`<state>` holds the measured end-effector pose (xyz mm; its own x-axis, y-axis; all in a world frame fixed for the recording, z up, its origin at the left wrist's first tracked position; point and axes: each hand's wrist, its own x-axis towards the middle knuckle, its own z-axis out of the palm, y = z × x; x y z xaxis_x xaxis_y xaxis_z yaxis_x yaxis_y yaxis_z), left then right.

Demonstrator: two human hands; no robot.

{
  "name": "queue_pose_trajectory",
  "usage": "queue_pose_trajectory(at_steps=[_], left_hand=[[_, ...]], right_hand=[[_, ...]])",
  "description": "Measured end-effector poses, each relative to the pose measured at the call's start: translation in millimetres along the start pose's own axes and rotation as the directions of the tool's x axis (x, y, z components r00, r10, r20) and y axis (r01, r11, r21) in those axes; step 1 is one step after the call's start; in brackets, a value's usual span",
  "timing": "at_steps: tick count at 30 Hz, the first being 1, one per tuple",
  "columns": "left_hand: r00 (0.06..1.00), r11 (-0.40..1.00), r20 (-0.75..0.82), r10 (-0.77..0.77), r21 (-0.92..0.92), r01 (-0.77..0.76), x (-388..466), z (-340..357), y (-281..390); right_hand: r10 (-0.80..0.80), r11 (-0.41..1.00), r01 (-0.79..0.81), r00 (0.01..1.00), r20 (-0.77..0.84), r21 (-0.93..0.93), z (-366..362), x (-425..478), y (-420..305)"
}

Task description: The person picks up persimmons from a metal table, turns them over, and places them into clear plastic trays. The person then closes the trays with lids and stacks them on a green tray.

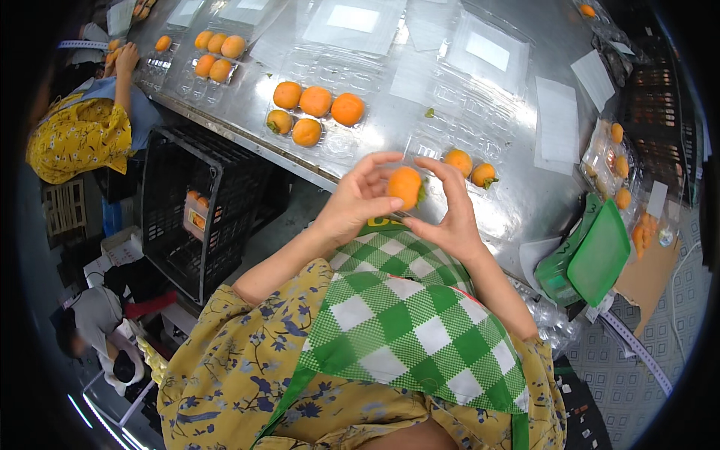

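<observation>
My left hand (357, 197) holds an orange persimmon (403, 188) just above the table's front edge, its green leafy calyx turned to the right. Close by on the right, my right hand (450, 211) has its thumb and fingers spread, apart from the fruit. Beyond my right hand, two persimmons (458, 161) sit in a clear plastic tray (424, 147). To the left of my hands, another clear tray (340, 147) holds several persimmons (315, 101), with at least one hollow unfilled.
Stacked clear clamshell packs (478, 79) and paper sheets (557, 121) lie on the metal table (388, 121). A green plastic basket (596, 253) stands at right, near packed fruit (620, 166). A black crate (197, 225) stands below the edge. A co-worker (84, 129) handles fruit at far left.
</observation>
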<state>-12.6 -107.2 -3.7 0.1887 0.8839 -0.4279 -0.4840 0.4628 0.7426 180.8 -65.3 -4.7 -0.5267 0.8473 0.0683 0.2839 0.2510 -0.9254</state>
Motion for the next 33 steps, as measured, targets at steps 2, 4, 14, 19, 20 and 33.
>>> queue_pose_trajectory(at_steps=[2,4,14,19,20,33], left_hand=[[0.981,0.968,-0.091,0.172,0.201,-0.151,2,-20,0],[0.906,0.645,-0.148,0.396,0.747,-0.160,11,-47,3],[0.784,-0.059,0.079,0.616,0.997,-0.054,26,-98,-8],[0.795,-0.170,0.166,0.584,0.982,-0.081,37,-105,-15],[0.794,-0.188,0.173,0.582,0.979,-0.076,37,-105,-17],[0.807,-0.237,0.110,0.580,0.971,0.038,40,-98,-20]], right_hand=[[0.040,0.998,-0.039,0.999,0.015,-0.044,-2,0,5],[0.051,0.989,-0.050,0.999,0.005,-0.142,-6,-3,17],[-0.007,0.887,-0.064,0.988,-0.151,-0.457,-31,-9,58],[-0.065,0.800,-0.068,0.978,-0.199,-0.596,-47,-13,80],[-0.083,0.779,-0.067,0.975,-0.208,-0.624,-47,-15,83],[0.081,0.691,-0.101,0.995,-0.062,-0.716,-36,-2,96]])
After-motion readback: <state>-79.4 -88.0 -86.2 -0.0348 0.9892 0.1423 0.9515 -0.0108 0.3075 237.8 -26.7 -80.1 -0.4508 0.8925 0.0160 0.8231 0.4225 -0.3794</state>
